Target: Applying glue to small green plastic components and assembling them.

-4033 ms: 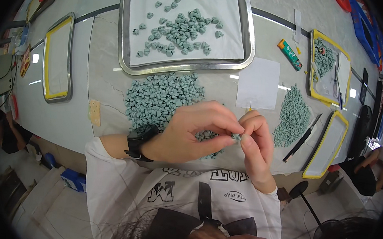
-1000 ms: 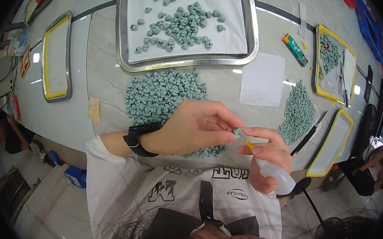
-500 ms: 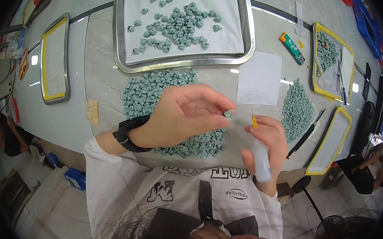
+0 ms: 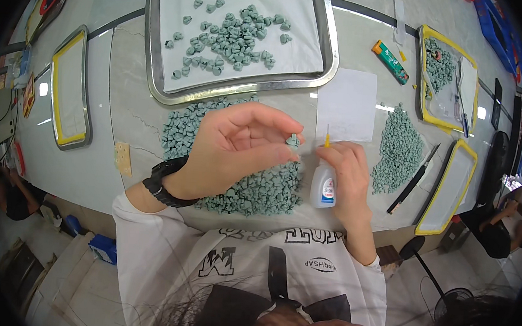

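Note:
Between thumb and fingertips my left hand [image 4: 238,146] pinches a small grey-green moulded piece [image 4: 293,140]. A black watch sits on that wrist. My right hand [image 4: 351,175] grips a small white glue bottle [image 4: 323,188] near its neck. Its yellow nozzle with a thin needle [image 4: 327,137] points away from me, to the right of the piece and apart from it. Under and around my left hand spreads a pile of similar grey-green pieces [image 4: 265,193]. A heap of smaller grey-green pieces [image 4: 398,151] lies to the right of my right hand.
A metal tray [image 4: 242,91] holds scattered pieces on white cloth. Around lie a white paper sheet [image 4: 347,102], a green-orange box [image 4: 390,62], a black-handled craft knife [image 4: 409,188], yellow-edged trays [image 4: 451,188] and a beige block [image 4: 123,158]. Other people sit at both sides.
The glue bottle has moved left and turned, its label now showing, and its needle is nearer the piece. My left hand has shifted slightly left and up with the piece still pinched.

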Demonstrator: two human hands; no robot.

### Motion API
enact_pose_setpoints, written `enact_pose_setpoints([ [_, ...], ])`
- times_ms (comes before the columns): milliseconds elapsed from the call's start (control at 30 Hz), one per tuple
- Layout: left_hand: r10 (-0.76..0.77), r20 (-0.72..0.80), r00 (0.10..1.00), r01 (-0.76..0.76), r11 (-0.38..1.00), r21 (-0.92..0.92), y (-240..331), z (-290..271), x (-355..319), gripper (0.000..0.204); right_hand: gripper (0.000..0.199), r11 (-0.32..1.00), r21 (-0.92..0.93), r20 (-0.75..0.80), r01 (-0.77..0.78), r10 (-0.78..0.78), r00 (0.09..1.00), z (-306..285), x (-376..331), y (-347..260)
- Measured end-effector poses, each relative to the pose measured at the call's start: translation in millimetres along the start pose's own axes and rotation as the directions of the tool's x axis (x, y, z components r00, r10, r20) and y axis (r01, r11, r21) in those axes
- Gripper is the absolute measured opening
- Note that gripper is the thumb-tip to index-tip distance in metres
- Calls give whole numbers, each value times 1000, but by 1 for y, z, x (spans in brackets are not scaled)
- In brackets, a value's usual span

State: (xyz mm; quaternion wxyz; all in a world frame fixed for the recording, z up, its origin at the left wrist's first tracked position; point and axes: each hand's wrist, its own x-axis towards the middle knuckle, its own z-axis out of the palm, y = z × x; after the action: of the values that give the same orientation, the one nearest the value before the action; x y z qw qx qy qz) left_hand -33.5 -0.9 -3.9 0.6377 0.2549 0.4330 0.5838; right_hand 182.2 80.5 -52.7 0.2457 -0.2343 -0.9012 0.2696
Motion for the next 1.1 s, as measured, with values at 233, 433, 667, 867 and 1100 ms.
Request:
enact_pose_setpoints([
  [233, -256, 40, 966, 259, 940, -224, 5, -4, 6, 23, 38, 954, -296, 170, 40, 12, 985, -14, 0, 3],
  [433, -217, 75, 973, 229, 947, -227, 11, -3, 3, 22, 37, 897, -378, -122, -228, 196, 973, -44, 20, 44],
  [667, -356, 177, 918, 379, 917, -122, 11, 8, 4, 45, 19, 861, -498, -119, -106, 53, 991, -54, 40, 45],
  [867, -439, 355, 826, 478, 878, -27, -31, 16, -8, 57, 29, 980, -130, 22, 148, -146, 989, -38, 33, -34],
  [1100, -472, 425, 772, 568, 812, -130, -25, 17, -4, 52, 32, 984, -108, -3, 140, -141, 990, -38, 24, -28],
])
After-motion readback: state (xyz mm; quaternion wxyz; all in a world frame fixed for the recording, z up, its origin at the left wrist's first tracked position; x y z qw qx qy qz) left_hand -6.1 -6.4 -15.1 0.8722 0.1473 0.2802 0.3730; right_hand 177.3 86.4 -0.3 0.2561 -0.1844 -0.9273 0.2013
